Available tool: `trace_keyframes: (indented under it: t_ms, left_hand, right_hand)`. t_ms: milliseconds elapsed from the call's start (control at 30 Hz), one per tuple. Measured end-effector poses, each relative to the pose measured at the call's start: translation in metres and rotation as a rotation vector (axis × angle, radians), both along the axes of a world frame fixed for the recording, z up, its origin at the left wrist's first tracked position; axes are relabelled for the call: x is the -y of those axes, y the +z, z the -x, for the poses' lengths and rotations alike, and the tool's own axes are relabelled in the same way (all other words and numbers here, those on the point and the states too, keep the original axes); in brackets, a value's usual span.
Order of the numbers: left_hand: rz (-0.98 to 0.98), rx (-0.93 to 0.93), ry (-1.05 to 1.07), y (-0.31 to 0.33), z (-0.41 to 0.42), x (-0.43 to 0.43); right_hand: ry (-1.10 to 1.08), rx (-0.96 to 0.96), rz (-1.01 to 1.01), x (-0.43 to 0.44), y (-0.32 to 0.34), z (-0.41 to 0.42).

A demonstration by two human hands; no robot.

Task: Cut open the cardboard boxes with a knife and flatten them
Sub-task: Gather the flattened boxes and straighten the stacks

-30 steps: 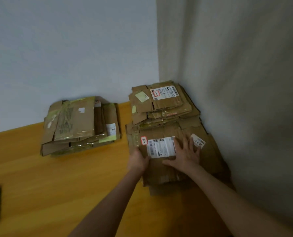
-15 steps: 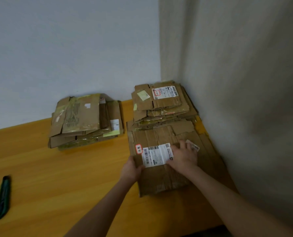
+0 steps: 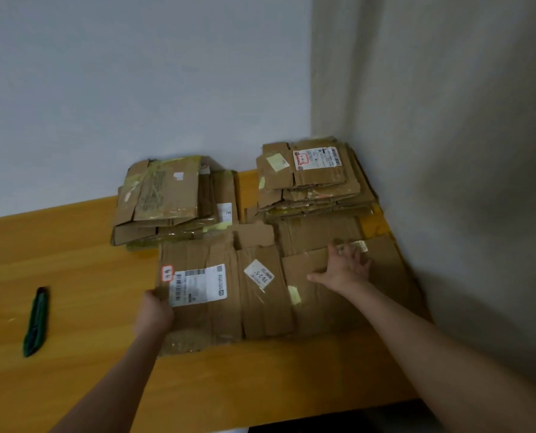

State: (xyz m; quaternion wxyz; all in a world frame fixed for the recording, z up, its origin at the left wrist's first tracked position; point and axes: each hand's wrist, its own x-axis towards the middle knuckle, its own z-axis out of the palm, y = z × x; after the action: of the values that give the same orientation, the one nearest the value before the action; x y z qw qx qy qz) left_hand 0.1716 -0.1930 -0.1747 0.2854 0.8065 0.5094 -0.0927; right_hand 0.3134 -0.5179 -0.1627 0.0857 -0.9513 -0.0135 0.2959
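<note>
On the orange-brown wooden bench (image 3: 73,245), a flattened brown cardboard box with a white barcode shipping label (image 3: 204,320) lies flat near the front edge, right of the middle. The left hand (image 3: 154,312) grips its left edge beside the label, fingers curled round the cardboard. The right hand (image 3: 343,268) is not clenched: it lies palm down with fingers spread on a second flat brown cardboard sheet (image 3: 338,307), which reaches toward the bench's right edge by the grey wall (image 3: 448,182). The two pieces overlap in the middle, and I cannot tell where one ends.

Along the far edge of the bench stand two stacks of flattened boxes. The left stack of brown cardboard with yellowish tape (image 3: 166,198) sits against the back wall, its front touching the labelled box. The right stack of brown cardboard topped by a white label (image 3: 310,176) fills the far right corner.

A dark green utility knife (image 3: 36,321) lies alone near the bench's left edge, well apart from both hands.
</note>
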Motion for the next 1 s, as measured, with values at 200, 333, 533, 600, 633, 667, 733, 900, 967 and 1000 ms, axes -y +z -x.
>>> trace_keyframes:
  t_ms: [200,333,533,600,633,667,733,900,967,1000]
  left_hand:
    - [-0.137,0.071,-0.284,0.013,-0.024,0.043]
    - [-0.139,-0.001,-0.841,0.006,-0.048,0.100]
    - [-0.123,-0.249,-0.990,-0.021,-0.037,0.082]
    - [-0.103,-0.275,-0.958,-0.022,-0.025,0.059]
    - [-0.089,-0.287,-0.948,-0.022,-0.019,0.046]
    - [-0.072,-0.293,-0.938,-0.020,-0.013,0.035]
    - [-0.043,-0.212,-0.880,-0.015,-0.010,0.022]
    - [0.415,0.433,-0.415,0.039,-0.027,0.014]
    - [0.586,0.519,-0.341,0.058,-0.026,0.004]
    - [0.598,0.540,-0.298,0.063,-0.022,-0.003]
  right_hand:
    - [0.273,0.024,0.129,-0.012,-0.004,-0.013]
    - [0.347,0.019,0.220,-0.018,-0.009,-0.012]
    - [0.105,0.044,0.089,-0.013,-0.012,-0.005]
    - [-0.018,0.093,-0.001,-0.011,0.000,-0.006]
    - [-0.059,0.130,-0.037,-0.011,0.008,-0.007]
    - [-0.089,0.167,-0.079,-0.012,0.018,-0.008]
    - [-0.122,0.234,-0.183,-0.020,0.041,-0.011]
    - [0.009,0.252,-0.383,-0.090,0.089,-0.012]
    - [0.074,0.236,-0.443,-0.131,0.096,-0.002]
    - [0.102,0.247,-0.423,-0.152,0.096,0.005]
